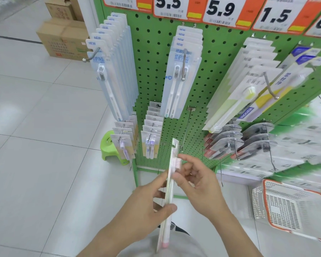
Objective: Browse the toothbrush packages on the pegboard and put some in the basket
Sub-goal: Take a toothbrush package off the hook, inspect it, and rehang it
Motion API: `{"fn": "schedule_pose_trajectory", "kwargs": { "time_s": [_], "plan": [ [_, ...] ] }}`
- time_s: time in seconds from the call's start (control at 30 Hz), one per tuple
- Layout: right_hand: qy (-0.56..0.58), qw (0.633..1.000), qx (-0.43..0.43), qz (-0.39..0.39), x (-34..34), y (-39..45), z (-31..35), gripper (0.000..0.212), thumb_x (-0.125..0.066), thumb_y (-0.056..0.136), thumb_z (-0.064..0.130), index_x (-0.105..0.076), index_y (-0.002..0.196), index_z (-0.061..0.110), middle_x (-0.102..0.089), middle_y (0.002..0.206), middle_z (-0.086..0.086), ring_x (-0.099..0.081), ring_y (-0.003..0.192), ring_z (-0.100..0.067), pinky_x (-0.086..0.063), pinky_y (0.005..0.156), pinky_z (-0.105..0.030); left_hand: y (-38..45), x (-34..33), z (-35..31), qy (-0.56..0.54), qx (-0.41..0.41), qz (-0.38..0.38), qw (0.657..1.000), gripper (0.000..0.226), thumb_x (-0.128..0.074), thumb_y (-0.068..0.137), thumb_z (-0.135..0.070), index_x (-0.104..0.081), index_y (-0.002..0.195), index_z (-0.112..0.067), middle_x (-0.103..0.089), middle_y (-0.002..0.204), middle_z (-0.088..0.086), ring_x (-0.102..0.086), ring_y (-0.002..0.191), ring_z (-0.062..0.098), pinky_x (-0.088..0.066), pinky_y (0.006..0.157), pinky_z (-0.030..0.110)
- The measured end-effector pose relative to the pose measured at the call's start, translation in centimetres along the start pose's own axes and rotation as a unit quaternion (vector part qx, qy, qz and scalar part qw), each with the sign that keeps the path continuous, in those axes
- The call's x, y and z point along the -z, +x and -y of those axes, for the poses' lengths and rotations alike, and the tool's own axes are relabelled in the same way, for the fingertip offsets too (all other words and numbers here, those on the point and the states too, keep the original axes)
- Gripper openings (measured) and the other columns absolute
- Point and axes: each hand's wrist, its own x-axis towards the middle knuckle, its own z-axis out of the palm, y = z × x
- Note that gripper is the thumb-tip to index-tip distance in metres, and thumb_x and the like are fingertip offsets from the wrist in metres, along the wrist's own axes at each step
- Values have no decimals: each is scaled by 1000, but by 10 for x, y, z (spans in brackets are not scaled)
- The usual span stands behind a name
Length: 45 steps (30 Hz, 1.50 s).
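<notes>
I hold a long toothbrush package point(172, 164) edge-on in front of me, pink bristles showing near its top. My left hand point(152, 203) grips its lower half between thumb and fingers. My right hand point(196, 182) pinches it just below the brush head with thumb and forefinger. The green pegboard point(152, 58) ahead carries rows of toothbrush packages on metal hooks: pale blue ones point(115, 71) at left, another blue set point(182, 71) in the middle, yellow-green ones point(245, 93) at right. The white basket point(293, 206) with an orange rim stands on the floor at lower right.
Small packs point(150, 143) and dark blister packs point(228, 143) hang on the lower rows. One bare hook point(186, 127) juts out mid-board. A green plastic stool point(111, 147) sits at the board's left foot. Cardboard boxes point(63, 38) are stacked at the back left on the tiled floor.
</notes>
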Motion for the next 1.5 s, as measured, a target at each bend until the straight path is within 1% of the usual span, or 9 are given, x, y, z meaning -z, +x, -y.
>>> {"fn": "schedule_pose_trajectory", "kwargs": {
  "time_s": [0.17, 0.33, 0.53, 0.67, 0.77, 0.97, 1.13, 1.27, 1.5],
  "plan": [
    [12, 998, 3, -60, -3, 1, -9, 33, -79, 83, 30, -69, 114, 36, -67, 79, -1, -66, 73, -21, -58, 73, -38, -2, -4, 8, 6, 30, 25, 999, 35, -65, 95, -23, -59, 125, -40, -73, 86, -8, -67, 72, 6, -56, 73, 24],
    [6, 995, -7, -102, -11, 3, -3, 36, -83, 79, 22, -67, 110, 27, -64, 75, 11, -62, 71, -9, -49, 65, -21, 2, -3, 17, -3, 53, -6, 999, 9, -59, 98, -23, -65, 104, -28, -52, 56, -3, -38, 52, 11, -32, 55, 28],
    [86, 989, -83, -82, -13, 9, -1, 57, -85, 71, 33, -59, 121, 22, -73, 98, 2, -66, 78, -17, -55, 69, -31, 5, 2, 20, -163, 78, -36, 983, 16, -67, 90, -29, -76, 102, -26, -78, 91, 10, -69, 78, 30, -50, 75, 44],
    [139, 987, -85, -5, -7, 10, 2, 24, -80, 78, 18, -73, 98, 6, -72, 88, -22, -62, 71, -23, -53, 60, -31, 6, 8, 22, -194, 86, -46, 976, 17, -73, 89, -34, -78, 97, -20, -79, 90, 10, -74, 89, 34, -55, 82, 51],
    [168, 981, -92, -19, -8, 13, 3, 25, -76, 79, 13, -71, 99, -3, -72, 82, -16, -65, 68, -21, -54, 56, -29, 5, 10, 24, -184, 91, -35, 978, 32, -69, 83, -52, -75, 99, -26, -76, 89, 19, -63, 79, 26, -53, 76, 56],
    [104, 992, -74, -3, -21, 4, 1, 21, -67, 91, 20, -72, 110, 14, -78, 90, -6, -70, 77, -22, -55, 66, -32, 7, 8, 23, -182, 83, -71, 977, 13, -63, 97, -24, -73, 97, -17, -73, 75, 10, -54, 62, 15, -43, 67, 34],
    [70, 995, -60, -46, -19, 5, 2, 31, -68, 93, 1, -75, 90, 31, -72, 77, -16, -62, 66, -26, -53, 53, -33, 7, 6, 20, -190, 63, -52, 978, 25, -57, 95, -25, -68, 116, -17, -78, 104, 5, -71, 103, 30, -52, 98, 50],
    [100, 990, -48, -88, -21, 6, 3, 19, -72, 89, 0, -74, 93, 18, -69, 72, -15, -56, 63, -16, -51, 53, -34, 5, 11, 23, -174, 74, -1, 982, 24, -51, 104, -8, -59, 125, -16, -77, 108, 4, -71, 99, 24, -50, 92, 36],
    [101, 992, -68, 31, -30, 5, 1, 60, -75, 72, 2, -61, 128, 21, -75, 99, -7, -65, 86, -18, -53, 70, -34, 1, 16, 25, -245, 99, -92, 960, 21, -54, 100, -2, -65, 116, -10, -78, 99, 13, -71, 93, 39, -49, 91, 63]
  ]
}}
